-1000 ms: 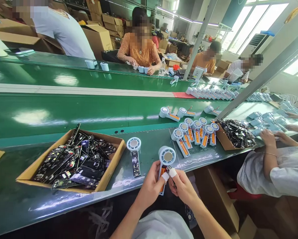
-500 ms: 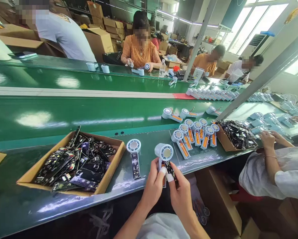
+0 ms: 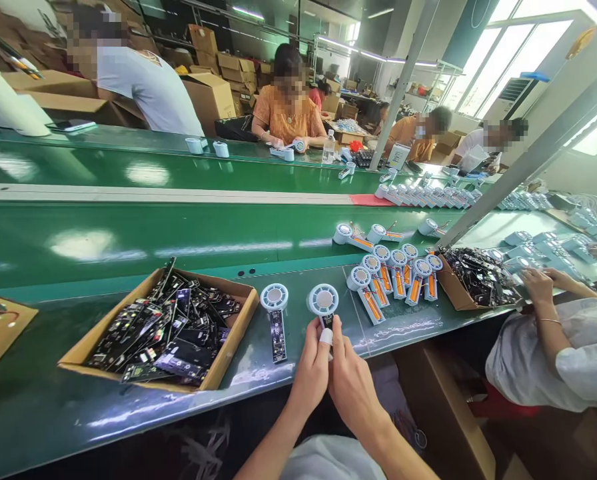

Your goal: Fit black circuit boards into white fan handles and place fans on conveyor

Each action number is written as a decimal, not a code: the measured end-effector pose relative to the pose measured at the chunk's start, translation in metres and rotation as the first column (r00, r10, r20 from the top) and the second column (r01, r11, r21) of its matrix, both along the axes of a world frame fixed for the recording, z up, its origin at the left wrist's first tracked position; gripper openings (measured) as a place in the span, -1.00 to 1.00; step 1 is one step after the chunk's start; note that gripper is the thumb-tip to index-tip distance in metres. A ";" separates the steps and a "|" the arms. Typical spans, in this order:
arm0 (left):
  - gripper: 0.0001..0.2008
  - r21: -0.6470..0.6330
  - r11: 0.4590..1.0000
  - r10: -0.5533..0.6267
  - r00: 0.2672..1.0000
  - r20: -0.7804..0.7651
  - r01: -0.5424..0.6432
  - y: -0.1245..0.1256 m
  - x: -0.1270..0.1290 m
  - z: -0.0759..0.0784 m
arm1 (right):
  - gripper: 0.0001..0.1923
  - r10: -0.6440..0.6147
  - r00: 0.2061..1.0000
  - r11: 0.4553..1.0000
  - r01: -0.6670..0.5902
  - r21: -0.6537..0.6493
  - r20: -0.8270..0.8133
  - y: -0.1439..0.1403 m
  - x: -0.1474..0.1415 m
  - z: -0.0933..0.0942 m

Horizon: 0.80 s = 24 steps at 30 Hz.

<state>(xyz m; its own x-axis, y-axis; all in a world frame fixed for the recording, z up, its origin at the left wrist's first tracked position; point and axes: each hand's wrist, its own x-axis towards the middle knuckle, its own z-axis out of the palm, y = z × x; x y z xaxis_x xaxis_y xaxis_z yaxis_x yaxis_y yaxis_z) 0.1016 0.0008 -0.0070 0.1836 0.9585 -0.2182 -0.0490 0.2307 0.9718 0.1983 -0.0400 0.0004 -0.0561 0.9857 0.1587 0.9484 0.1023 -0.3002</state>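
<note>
Fitting step, by the look: left hand point(image 3: 312, 370) and right hand point(image 3: 347, 383), grip clamped together on fan point(image 3: 323, 301) handle, just right of second fan point(image 3: 274, 298), itself right of box point(image 3: 166, 328). Next: probably seating board flush, needing firm thumb pressure.

Fan handle: the lower part of the small fan point(image 3: 323, 303) is lying hidden behind the left hand point(image 3: 312, 373) and right hand point(image 3: 349, 387).
Grip: the fingertips are overlapping; contact points are not showing.
Cardboard tray, far left point(image 3: 1, 333): the picture's edge is cutting it off.
Circuit boards in box point(image 3: 163, 330): markings are reading too small.
Co-worker at right point(image 3: 553, 353): the edge is cutting off the body.
</note>
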 end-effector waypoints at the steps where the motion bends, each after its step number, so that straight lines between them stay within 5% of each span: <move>1: -0.58 0.055 0.998 -0.035 0.998 -0.048 0.038 0.001 -0.007 0.005 | -0.19 -0.009 0.999 1.000 0.009 -0.003 -0.050 0.002 0.003 0.001; 4: -0.65 0.258 0.956 -0.069 0.965 -0.253 0.136 0.004 -0.036 0.018 | -0.25 -0.039 0.986 0.999 0.039 -0.008 -0.161 0.013 0.013 0.002; 8: -0.58 0.500 0.863 0.359 0.791 -0.494 -0.079 0.008 -0.072 0.013 | -0.40 -0.028 0.994 0.995 0.018 -0.098 -0.105 0.034 0.012 0.005; 10: -0.50 0.479 0.872 0.384 0.739 -0.554 -0.095 0.012 -0.079 0.003 | -0.57 0.017 0.999 0.990 -0.022 -0.141 -0.036 0.043 0.001 0.009; 12: -0.45 0.412 0.909 0.299 0.778 -0.553 -0.057 0.018 -0.081 -0.007 | -0.73 0.079 0.996 0.985 -0.073 -0.157 0.032 0.050 -0.016 0.016; 14: -0.43 0.342 0.939 0.209 0.842 -0.497 -0.032 0.024 -0.083 -0.015 | -0.72 0.098 0.991 0.981 -0.082 -0.177 0.086 0.054 -0.035 0.021; 17: -0.34 0.254 0.966 0.151 0.913 -0.378 -0.055 0.034 -0.088 -0.025 | -0.62 -0.042 0.990 0.972 0.071 -0.225 0.132 0.062 -0.063 0.018; 20: -0.29 0.257 0.936 0.309 0.910 -0.277 -0.239 0.040 -0.092 -0.038 | -0.75 -0.137 0.985 0.971 0.155 -0.182 0.106 0.092 -0.077 0.010; 24: -0.35 0.291 0.890 0.426 0.871 -0.246 -0.353 0.040 -0.090 -0.051 | -0.73 -0.090 0.993 0.984 0.101 -0.146 0.080 0.176 -0.063 0.019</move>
<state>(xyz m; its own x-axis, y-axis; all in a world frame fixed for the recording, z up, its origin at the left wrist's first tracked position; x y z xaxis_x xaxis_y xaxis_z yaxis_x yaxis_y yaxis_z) 0.0113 0.0408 -0.0577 -0.2528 0.9670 0.0316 0.2089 0.0227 0.9777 0.1355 0.1360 0.0191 0.0334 0.9994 0.0083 0.9715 -0.0305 -0.2351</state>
